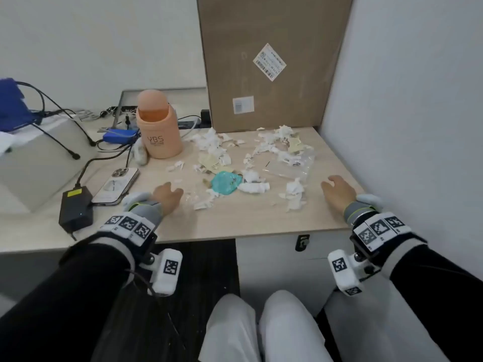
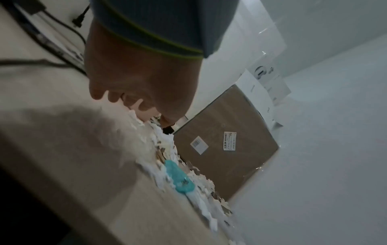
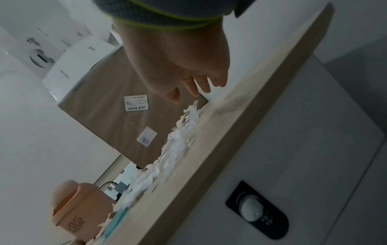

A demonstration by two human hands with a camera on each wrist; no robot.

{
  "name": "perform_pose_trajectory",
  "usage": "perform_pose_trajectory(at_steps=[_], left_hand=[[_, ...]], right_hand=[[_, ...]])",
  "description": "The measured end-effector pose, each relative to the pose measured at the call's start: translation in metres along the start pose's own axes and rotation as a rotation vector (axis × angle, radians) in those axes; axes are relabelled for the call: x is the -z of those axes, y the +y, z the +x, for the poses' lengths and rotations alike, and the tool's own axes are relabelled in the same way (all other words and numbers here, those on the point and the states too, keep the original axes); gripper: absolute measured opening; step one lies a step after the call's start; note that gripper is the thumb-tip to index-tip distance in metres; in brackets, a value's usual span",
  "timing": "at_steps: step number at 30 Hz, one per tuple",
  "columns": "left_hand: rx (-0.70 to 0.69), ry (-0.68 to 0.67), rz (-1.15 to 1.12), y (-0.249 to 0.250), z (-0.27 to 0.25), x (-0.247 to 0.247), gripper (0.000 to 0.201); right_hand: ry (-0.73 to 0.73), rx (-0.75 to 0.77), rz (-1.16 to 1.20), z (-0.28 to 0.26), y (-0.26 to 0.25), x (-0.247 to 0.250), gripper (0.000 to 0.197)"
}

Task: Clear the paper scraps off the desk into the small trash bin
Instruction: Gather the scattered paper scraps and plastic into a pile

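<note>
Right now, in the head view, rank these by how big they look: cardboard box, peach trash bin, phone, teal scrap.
1. cardboard box, by far the largest, though it stands farthest back.
2. peach trash bin.
3. phone, narrower than the bin.
4. teal scrap, smallest.

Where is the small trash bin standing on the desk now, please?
In the head view the small trash bin stands upright at the back left of the desk, left of the cardboard box, behind the paper scraps.
</note>
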State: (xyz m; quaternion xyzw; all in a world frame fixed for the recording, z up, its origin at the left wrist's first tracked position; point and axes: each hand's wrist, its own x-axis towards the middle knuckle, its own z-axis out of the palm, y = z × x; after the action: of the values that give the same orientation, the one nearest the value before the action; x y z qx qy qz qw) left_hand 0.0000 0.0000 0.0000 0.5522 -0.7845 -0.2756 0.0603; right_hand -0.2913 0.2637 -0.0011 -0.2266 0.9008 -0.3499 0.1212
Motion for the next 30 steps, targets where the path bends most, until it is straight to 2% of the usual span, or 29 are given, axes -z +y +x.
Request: perform_pose_trajectory(at_steps=[3,5,9,11,14,16,20,23,26,30], left_hand=[[0.058,-0.098,-0.048,0.003,-0.004,-0.023,0.066],[0.073,-0.108,-0.029,0.010,-0.001,-0.043,0.066],[0.008,-0.087,0.047,0.034,0.013,-0.071,0.057],[-0.039,-0.112,0.063,0.061,0.000,-0.068,0.052],[-0.061,-0.216,-0.050,0.093,-0.004,-0.071,0.049],[-0.095,-0.271,-0.247,0.102,0.005,-0.076,0.053],[-0.048,-0.319,-0.503,0.105,0.017,-0.066,0.063],[-0.078,-0.296,-0.401,0.101,0.025,-0.045,0.058],[-0.150,-0.234,-0.293,0.094,0.037,-0.021,0.053],[-0.028,-0.035,-0.249,0.070,0.083,0.008,0.053]], right_hand=[[-0.125,-0.034,-0.052,-0.009,-0.003,-0.009,0.053],[-0.208,-0.051,-0.071,-0.010,-0.012,-0.025,0.055],[-0.254,-0.014,-0.101,-0.008,-0.038,-0.057,0.055],[-0.282,0.009,-0.080,-0.007,-0.054,-0.071,0.057],[-0.377,0.035,-0.068,-0.003,-0.080,-0.087,0.060],[-0.443,0.050,-0.036,0.001,-0.096,-0.091,0.056],[-0.516,0.041,0.080,0.013,-0.111,-0.082,0.049],[-0.567,0.011,0.097,0.022,-0.112,-0.059,0.058],[-0.540,0.057,0.039,0.036,-0.114,-0.030,0.059],[-0.389,0.132,-0.008,0.080,-0.109,-0.021,0.049]])
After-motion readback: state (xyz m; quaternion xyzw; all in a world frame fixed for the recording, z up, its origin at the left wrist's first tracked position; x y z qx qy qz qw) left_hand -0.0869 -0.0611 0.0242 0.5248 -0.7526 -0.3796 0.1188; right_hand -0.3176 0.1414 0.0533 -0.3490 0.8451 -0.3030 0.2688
